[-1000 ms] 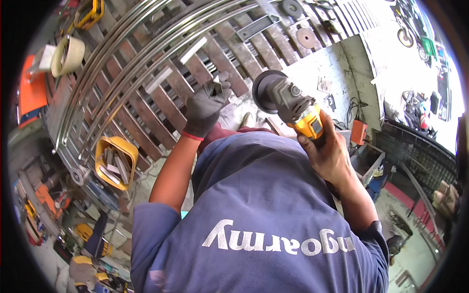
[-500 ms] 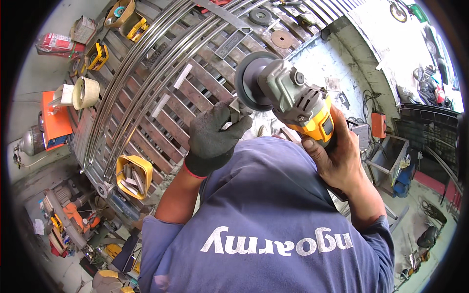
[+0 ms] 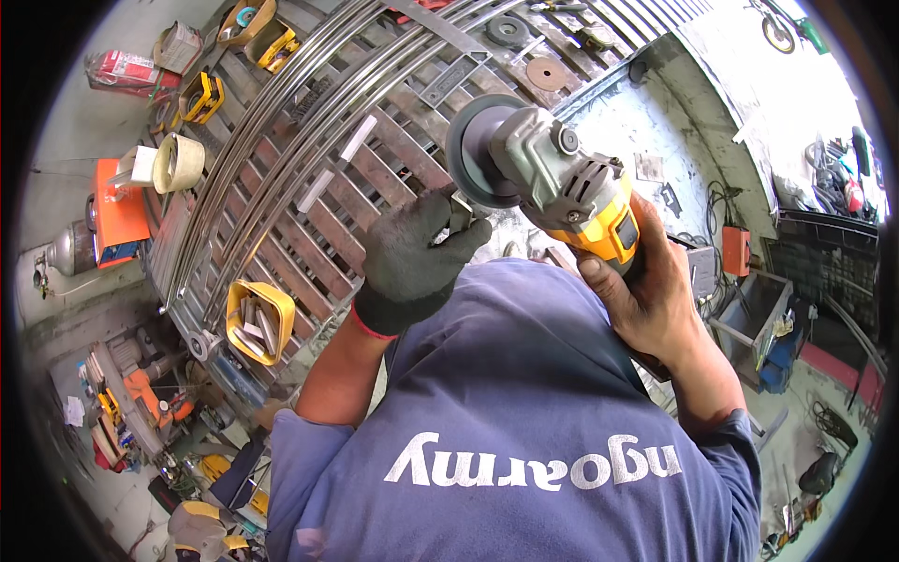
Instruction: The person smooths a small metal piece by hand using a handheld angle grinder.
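In my bare right hand (image 3: pixel 655 295) is a yellow and grey angle grinder (image 3: pixel 552 155), with the fingers wrapped round its body. Its dark round disc (image 3: pixel 473 155) faces left, toward the bench. My left hand (image 3: pixel 407 258), in a dark grey glove, pinches a small metal piece (image 3: pixel 459 214) between thumb and fingers. That piece sits just below the disc's lower edge; whether the two touch I cannot tell. Whether the disc is spinning is also unclear.
A slatted metal bench (image 3: pixel 332 244) carries long bent metal rods (image 3: pixel 281 122), two pale bars and a loose brown disc (image 3: pixel 546 73). A yellow container (image 3: pixel 259 323) of metal offcuts stands at its near left. Cables (image 3: pixel 719 201) lie on the right beside an orange box (image 3: pixel 736 251).
The surroundings have shifted slightly rightward in the view. Both hands keep their holds on the grinder and the metal piece, with almost no movement.
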Demonstrator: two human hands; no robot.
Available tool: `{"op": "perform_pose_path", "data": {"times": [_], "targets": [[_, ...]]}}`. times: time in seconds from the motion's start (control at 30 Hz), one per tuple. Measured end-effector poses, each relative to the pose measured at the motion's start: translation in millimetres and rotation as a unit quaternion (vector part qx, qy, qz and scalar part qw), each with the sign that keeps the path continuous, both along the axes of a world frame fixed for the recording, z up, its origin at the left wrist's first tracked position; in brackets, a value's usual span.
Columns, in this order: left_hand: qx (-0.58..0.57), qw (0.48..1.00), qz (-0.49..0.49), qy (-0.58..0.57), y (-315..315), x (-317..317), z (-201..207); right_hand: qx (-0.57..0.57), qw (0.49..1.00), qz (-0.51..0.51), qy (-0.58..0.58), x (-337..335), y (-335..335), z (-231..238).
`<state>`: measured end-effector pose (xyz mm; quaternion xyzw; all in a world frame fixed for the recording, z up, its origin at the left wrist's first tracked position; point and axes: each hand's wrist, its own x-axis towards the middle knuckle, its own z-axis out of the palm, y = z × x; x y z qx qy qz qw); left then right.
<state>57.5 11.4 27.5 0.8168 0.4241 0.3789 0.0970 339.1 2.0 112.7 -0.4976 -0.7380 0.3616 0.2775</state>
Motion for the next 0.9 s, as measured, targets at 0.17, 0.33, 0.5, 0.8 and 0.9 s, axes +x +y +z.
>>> {"op": "perform_pose_path", "data": {"times": [0.17, 0.33, 0.5, 0.8, 0.9], "targets": [[-0.076, 0.997, 0.001, -0.008, -6.2, 0.5, 6.3, -0.02, 0.999, 0.011, 0.025, -1.0, 0.4, 2.7], [-0.061, 0.998, -0.003, -0.018, -10.2, -0.4, 6.9, -0.003, 1.0, 0.022, 0.013, -1.8, -0.1, 1.0], [-0.091, 0.993, 0.042, -0.055, -12.5, -3.5, 3.7, -0.022, 1.0, 0.008, -0.002, -2.3, -0.4, 2.4], [-0.02, 0.98, 0.144, -0.136, 8.1, -38.6, -7.6, -0.119, 0.991, 0.051, 0.034, 12.1, -7.5, 12.6], [0.013, 0.983, 0.148, -0.107, 12.4, -44.3, -2.1, -0.138, 0.985, 0.091, 0.049, 6.4, -8.5, 18.8]]}}
